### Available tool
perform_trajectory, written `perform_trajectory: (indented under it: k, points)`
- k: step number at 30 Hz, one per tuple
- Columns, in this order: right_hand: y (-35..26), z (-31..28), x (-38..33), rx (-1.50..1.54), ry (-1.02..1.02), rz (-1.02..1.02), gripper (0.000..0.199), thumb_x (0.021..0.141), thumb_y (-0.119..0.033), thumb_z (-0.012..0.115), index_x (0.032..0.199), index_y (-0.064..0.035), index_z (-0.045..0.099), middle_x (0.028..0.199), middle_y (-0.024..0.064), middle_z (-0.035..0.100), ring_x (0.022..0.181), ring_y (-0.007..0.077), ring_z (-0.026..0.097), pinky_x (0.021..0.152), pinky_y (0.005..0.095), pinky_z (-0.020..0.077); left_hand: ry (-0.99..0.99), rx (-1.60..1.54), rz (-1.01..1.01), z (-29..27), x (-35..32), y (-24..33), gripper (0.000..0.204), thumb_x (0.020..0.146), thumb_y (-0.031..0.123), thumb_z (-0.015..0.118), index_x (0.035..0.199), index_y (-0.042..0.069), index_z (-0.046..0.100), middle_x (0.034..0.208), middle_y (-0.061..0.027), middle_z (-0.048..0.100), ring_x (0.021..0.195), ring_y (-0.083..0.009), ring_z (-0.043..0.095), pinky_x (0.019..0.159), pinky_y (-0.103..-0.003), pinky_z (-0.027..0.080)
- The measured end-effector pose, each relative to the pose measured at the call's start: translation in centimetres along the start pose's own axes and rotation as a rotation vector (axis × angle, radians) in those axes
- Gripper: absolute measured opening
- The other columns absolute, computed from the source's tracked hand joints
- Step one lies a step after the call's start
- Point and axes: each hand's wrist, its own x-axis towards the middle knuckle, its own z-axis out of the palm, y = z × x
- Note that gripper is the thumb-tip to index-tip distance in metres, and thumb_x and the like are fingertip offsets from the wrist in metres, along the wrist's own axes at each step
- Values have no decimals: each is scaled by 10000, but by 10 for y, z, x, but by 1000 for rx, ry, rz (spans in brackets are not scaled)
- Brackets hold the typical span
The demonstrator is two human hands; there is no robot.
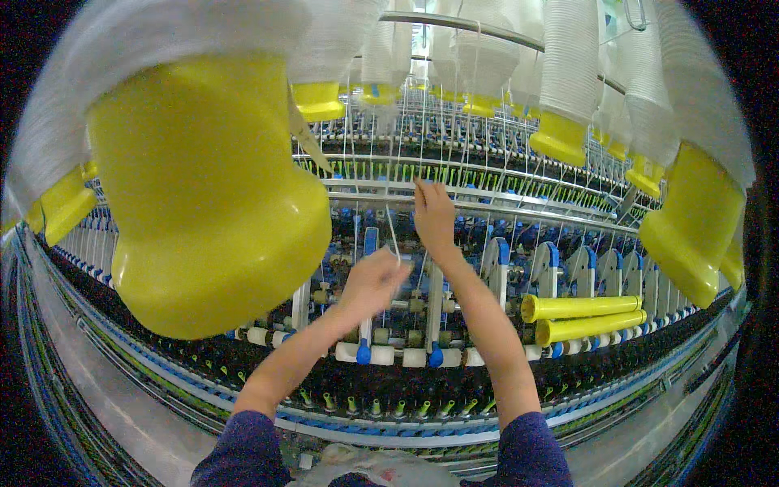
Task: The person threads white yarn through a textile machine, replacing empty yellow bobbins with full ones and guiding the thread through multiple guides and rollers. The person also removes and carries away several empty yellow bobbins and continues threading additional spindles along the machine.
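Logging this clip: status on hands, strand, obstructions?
Left hand at white strand, blurred. Right hand raised by metal rails. Large yellow bobbin blocks view at left.

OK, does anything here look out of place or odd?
Perhaps the two bare yellow tubes lying sideways on the picture's right: the white bobbins overhead hang upright, wound with yarn. No obvious spill or damage shows.

The strand [392, 226] is white, as are the wound rovings [572, 61] — some finely ringed. The big bobbin [211, 219] shows glossy yellow, the tubes [583, 307] yellow too; roller arms [544, 274] are grey with blue, spindle tips [376, 407] lime green — sleeves [527, 446] deep violet-blue.
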Motion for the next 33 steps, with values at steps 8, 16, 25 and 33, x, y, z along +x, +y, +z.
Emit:
perform_trajectory:
  k: [8, 16, 25, 33]
  points:
    - [-25, -21, -32, 1569, -805, 1128, 342, 921, -308, 555, 993, 17, 631, 612, -34, 468, 522, 60, 386, 432, 203, 283, 530, -1174, -555, -6, -9, 27, 234, 897, 252, 588, 786, 45, 589, 645, -26, 528, 459, -81, 423, 407, -231, 348]
    - [-12, -14, -37, 908, -742, 913, 234, 759, -258, 728, 744, -27, 703, 646, 16, 596, 561, 104, 477, 508, 270, 344, -583, -614, -669, -38, 8, -40, 205, 801, 191, 671, 692, 21, 636, 536, 29, 454, 408, -34, 324, 373, -203, 192]
    - [-15, -42, -27, 1001, -747, 858, 158, 768, -171, 723, 720, -26, 684, 629, 17, 588, 533, 78, 452, 467, 235, 291, -464, -1002, -595, -19, 24, -34, 232, 883, 229, 580, 879, 10, 656, 613, 60, 469, 462, -25, 361, 397, -183, 243]
    - [19, -56, -32, 643, -677, 717, 218, 728, -217, 746, 695, -9, 689, 563, 10, 576, 485, 111, 449, 464, 310, 346, -665, 793, 352, 53, 15, -32, 72, 724, 95, 624, 714, 51, 679, 694, -103, 653, 636, -247, 640, 559, -352, 515]
